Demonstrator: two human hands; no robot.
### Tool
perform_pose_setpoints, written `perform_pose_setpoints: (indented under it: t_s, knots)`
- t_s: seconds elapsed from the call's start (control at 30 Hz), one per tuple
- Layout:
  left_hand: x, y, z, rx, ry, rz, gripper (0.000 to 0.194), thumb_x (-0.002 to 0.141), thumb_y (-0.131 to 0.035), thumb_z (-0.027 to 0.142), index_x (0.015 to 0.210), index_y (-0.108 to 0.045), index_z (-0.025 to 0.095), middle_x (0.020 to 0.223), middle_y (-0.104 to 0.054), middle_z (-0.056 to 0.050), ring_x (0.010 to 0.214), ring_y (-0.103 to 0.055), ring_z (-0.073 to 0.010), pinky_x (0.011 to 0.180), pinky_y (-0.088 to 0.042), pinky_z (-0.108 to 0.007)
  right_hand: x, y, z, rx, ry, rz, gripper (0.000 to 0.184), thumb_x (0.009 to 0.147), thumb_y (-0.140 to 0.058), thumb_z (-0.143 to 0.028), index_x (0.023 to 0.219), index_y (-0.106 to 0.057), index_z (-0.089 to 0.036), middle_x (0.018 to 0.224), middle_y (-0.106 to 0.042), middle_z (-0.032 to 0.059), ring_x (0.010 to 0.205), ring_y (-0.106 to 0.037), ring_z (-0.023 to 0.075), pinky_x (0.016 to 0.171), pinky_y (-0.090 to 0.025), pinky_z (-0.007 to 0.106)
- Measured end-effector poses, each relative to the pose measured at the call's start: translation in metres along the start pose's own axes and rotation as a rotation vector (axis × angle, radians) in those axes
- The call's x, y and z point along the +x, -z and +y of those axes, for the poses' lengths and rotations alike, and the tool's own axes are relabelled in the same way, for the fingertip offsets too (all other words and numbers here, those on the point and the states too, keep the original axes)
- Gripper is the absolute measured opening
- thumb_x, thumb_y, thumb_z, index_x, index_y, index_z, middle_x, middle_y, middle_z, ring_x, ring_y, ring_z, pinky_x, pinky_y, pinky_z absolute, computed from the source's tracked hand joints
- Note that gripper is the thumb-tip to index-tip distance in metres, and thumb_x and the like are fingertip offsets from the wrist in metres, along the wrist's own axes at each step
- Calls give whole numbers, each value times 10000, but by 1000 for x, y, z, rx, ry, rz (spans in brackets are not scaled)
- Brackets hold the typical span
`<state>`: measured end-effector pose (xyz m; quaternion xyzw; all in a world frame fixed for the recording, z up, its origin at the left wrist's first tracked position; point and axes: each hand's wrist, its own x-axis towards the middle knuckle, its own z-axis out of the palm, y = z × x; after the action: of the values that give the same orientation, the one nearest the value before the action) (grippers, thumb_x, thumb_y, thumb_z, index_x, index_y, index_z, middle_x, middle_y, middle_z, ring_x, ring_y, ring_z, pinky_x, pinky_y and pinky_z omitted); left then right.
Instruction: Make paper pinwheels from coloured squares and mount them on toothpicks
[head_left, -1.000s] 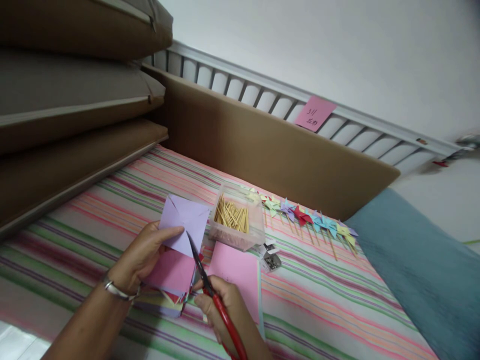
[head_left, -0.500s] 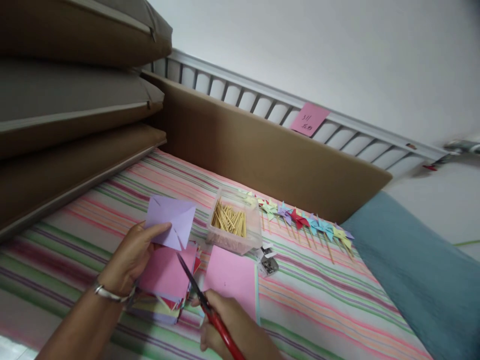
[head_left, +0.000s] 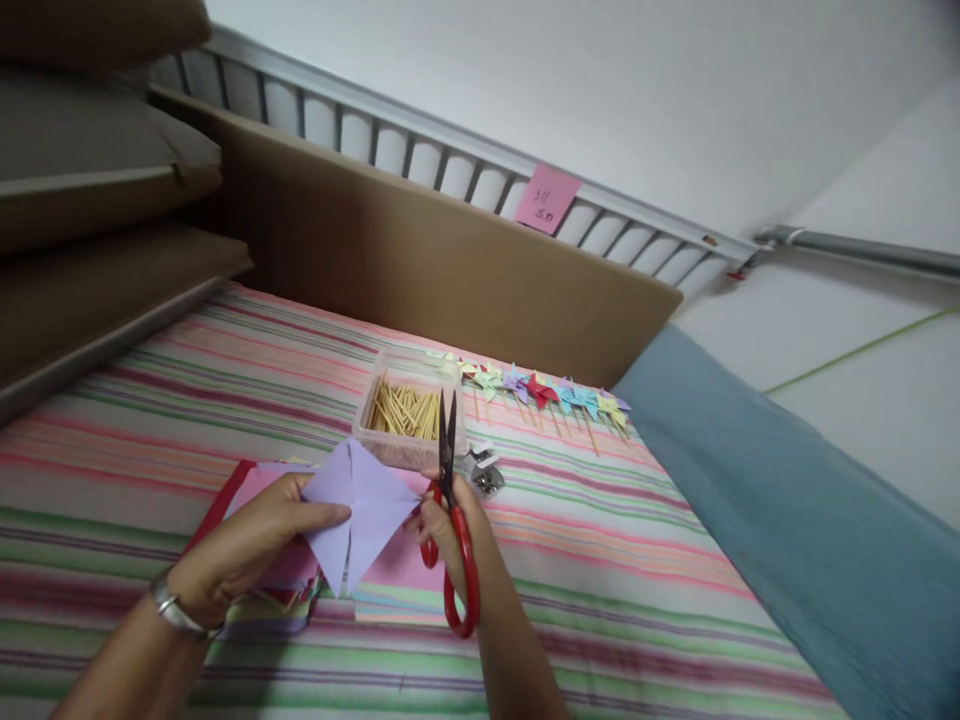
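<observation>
A square of purple paper is pinched between the thumb and fingers of my left hand. It is turned corner-up, with slits running in from its top and bottom corners. In my right hand are scissors with red handles, their dark blades slightly parted and aimed upward, away from the paper. The right fingertips meet the paper's right corner; whether they pinch it is hard to make out. Below the hands lie a pile of coloured paper squares and a pink-topped stack of paper.
A clear plastic box of short wooden sticks stands behind the hands. Beside it sits a small open box of metal pieces. Finished paper pinwheels on sticks line the back right, before a brown board. Stacked cushions rise at left.
The purple paper has turned corner-up and moved toward my right hand. The scissors have swung upright, away from the slit, and my right fingers have come to the paper's corner. The view has shifted right.
</observation>
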<state>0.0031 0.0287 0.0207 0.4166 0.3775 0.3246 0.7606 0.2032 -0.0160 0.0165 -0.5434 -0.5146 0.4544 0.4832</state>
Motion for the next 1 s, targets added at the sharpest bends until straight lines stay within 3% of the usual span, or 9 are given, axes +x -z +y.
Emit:
perform_pose_setpoints:
  t_s: [0.1, 0.2, 0.37, 0.47, 0.57, 0.67, 0.77, 0.87, 1.0]
  knots:
    - [3, -12, -3, 73, 82, -53, 93, 625, -710, 209, 690, -725, 145, 591, -680, -73, 495, -574, -172, 485, -423, -243, 1, 2, -3, 51, 3, -2, 344, 736, -587, -247, 1050, -457, -198, 710, -509, -36, 562, -515, 108, 449, -400, 197]
    - [5, -20, -4, 64, 128, -47, 98, 632, -717, 234, 633, -709, 136, 538, -660, -71, 446, -551, -156, 427, -392, -225, 4, 1, -2, 56, -10, 77, 341, 632, -558, -93, 951, -498, -198, 635, -425, -68, 538, -452, 88, 460, -372, 182]
    - [11, -31, -9, -222, 8, 57, 220, 727, -664, 276, 925, -695, 186, 820, -721, -70, 698, -642, -195, 618, -499, -254, 3, -4, -1, 196, 81, 241, 282, 705, -532, -159, 977, -473, -206, 672, -430, -58, 532, -432, 84, 462, -356, 184]
    - [14, -43, -16, -338, -48, 79, 229, 736, -661, 274, 953, -686, 204, 948, -716, -54, 827, -645, -204, 775, -502, -279, 2, -9, 2, 275, 157, 342, 290, 740, -545, -195, 1014, -452, -209, 744, -497, -36, 606, -492, 99, 542, -414, 200]
    - [16, -55, -23, -305, -68, 76, 251, 724, -675, 268, 954, -680, 166, 973, -710, -81, 872, -639, -221, 810, -489, -292, 2, -16, 6, 249, 140, 372, 317, 754, -553, -214, 1053, -447, -206, 790, -529, -16, 651, -526, 116, 567, -442, 216]
    - [17, -54, -23, -249, -125, 194, 269, 696, -699, 273, 944, -671, 173, 973, -708, -70, 857, -640, -218, 703, -503, -269, 3, -22, 11, 193, 100, 333, 304, 758, -565, -249, 1042, -466, -202, 751, -512, -22, 632, -529, 123, 553, -451, 228]
    - [18, -35, -16, -215, -193, 327, 242, 664, -721, 270, 882, -676, 175, 864, -723, -39, 727, -650, -183, 608, -491, -239, 4, -24, 17, 126, 61, 240, 296, 767, -563, -251, 1046, -484, -191, 702, -513, -28, 620, -537, 125, 584, -464, 239]
    - [13, -10, -2, -187, -234, 414, 249, 628, -746, 241, 856, -687, 160, 791, -731, -27, 671, -652, -170, 620, -494, -234, 3, -24, 23, -6, 60, 67, 318, 760, -555, -194, 1075, -522, -186, 722, -577, -5, 680, -576, 142, 660, -468, 249]
    - [0, 16, 15, -144, -214, 410, 286, 612, -753, 224, 880, -698, 140, 829, -737, -60, 747, -665, -209, 701, -508, -273, -4, -23, 20, -136, 34, -191, 357, 771, -550, -197, 1128, -561, -206, 804, -596, 13, 687, -561, 134, 635, -446, 227]
